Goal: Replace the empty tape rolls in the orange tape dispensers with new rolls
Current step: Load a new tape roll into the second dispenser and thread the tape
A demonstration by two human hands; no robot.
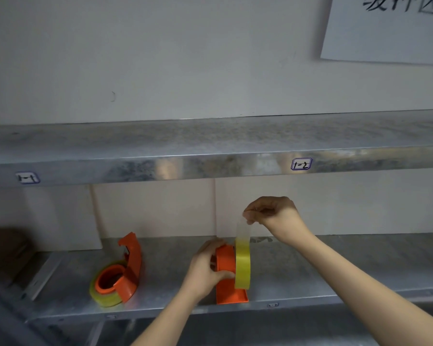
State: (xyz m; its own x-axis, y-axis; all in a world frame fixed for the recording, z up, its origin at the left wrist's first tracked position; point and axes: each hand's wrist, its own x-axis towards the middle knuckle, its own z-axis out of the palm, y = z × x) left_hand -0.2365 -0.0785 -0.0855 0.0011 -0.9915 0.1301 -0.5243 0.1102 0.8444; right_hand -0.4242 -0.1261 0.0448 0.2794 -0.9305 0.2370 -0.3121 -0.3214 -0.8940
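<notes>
far left: a brown box (3,248), blurred at the shelf's end; i cannot tell more.
left tag: "1-1" label (27,177) on the front edge of the upper shelf (210,146).
first dispenser (133,260): orange, lying on its side on the lower shelf (335,265), well left of both hands, untouched.
fitted roll (105,298): yellowish tape around the first dispenser's hub.
left hand (206,267): i see the fingers curled round the second dispenser's orange body, thumb across its near face.
second dispenser (229,294): orange, standing upright near the lower shelf's front edge.
new roll (243,268): yellow-green, on edge at the second dispenser's right side.
tape strip (243,231): clear, drawn straight up from the new roll's top.
right hand (275,213): pinches the strip's free end between thumb and fingertips, above the roll, apart from the dispenser.
right tag: "1-2" label (301,163) on the same edge.
paper sheet (385,33): on the wall, top right, dark handwritten characters cut off.
</notes>
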